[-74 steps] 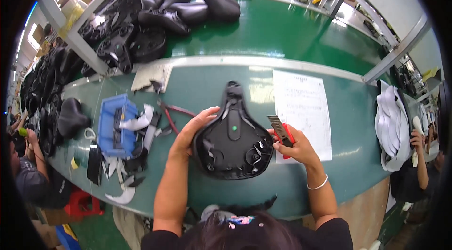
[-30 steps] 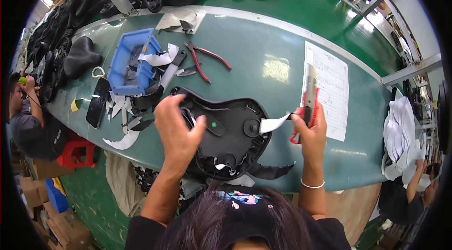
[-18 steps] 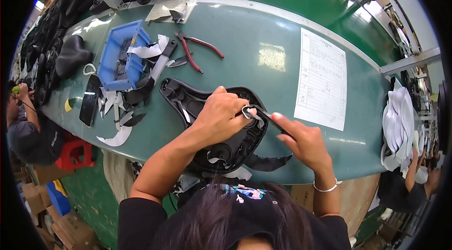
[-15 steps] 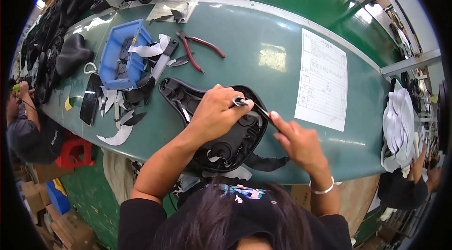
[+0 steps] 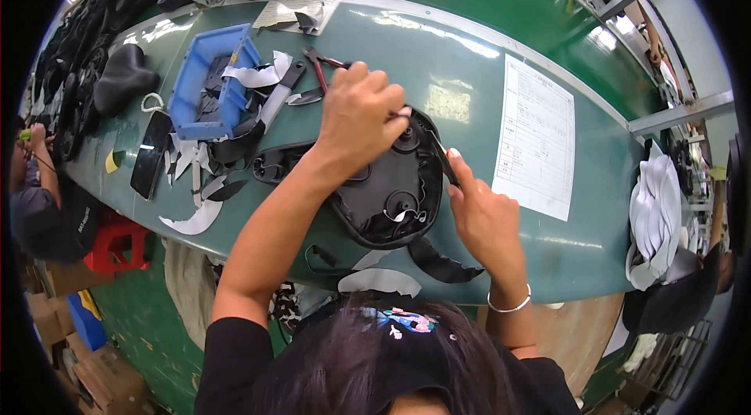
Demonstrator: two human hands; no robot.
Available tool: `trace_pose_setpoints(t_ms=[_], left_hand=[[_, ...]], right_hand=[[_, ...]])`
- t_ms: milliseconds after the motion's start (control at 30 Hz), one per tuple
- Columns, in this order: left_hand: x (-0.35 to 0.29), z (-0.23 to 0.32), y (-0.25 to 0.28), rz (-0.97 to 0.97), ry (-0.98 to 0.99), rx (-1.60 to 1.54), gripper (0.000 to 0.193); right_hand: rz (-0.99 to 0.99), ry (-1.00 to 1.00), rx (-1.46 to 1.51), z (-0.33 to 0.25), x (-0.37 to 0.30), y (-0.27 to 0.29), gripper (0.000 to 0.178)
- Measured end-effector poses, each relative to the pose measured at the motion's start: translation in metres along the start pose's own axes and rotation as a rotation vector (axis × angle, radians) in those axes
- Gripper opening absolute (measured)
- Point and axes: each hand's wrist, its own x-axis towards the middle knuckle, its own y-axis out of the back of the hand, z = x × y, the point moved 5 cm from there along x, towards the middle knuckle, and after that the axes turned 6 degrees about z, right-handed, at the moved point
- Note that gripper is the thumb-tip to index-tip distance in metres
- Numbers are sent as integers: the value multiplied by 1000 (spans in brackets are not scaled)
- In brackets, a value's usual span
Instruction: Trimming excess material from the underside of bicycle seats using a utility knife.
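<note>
A black bicycle saddle (image 5: 375,194) lies underside up on the green table, its dark cover folded over the rim. At its far edge my left hand (image 5: 361,119) is closed in a pinch on a strip of cover material, mostly hidden by the fingers. Along the right rim, my right hand (image 5: 486,218) grips a slim knife (image 5: 447,168) by its dark handle. The thin blade points away from me and lies against the saddle's edge. A black offcut strip (image 5: 440,262) rests below the saddle, near a pale scrap (image 5: 379,282).
Left of the saddle stand a blue bin (image 5: 194,132) of scraps, red-handled cutters (image 5: 315,63), a dark phone (image 5: 149,161) and another saddle (image 5: 123,82). A printed sheet (image 5: 540,137) lies at right, beyond it stacked pale pieces (image 5: 655,215). A person (image 5: 47,204) sits at far left.
My left hand has moved up and away from me, pulling at the far rim. The saddle has turned and shifted slightly away from me. My right hand with the knife has moved a little nearer the rim.
</note>
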Motion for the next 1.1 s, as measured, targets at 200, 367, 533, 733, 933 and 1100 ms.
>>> trace_pose_setpoints(t_ms=[200,367,533,733,933,1100], left_hand=[[-35,-70,10,311,979,-572,31],[-84,-29,11,345,1343,-1421,49],[-79,9,87,-37,655,-1072,62],[-68,-60,193,478,595,-1406,63],[-24,-50,58,-557,527,-907,18],[-18,-2,-1,-641,-20,-305,28]], right_hand=[[-163,21,-113,-12,-23,13,48],[-193,277,-109,40,60,30,45],[-373,509,-158,25,83,27,44],[-350,285,-218,31,20,47,49],[-248,145,-226,10,-7,50,48],[-287,187,-202,10,15,53,46]])
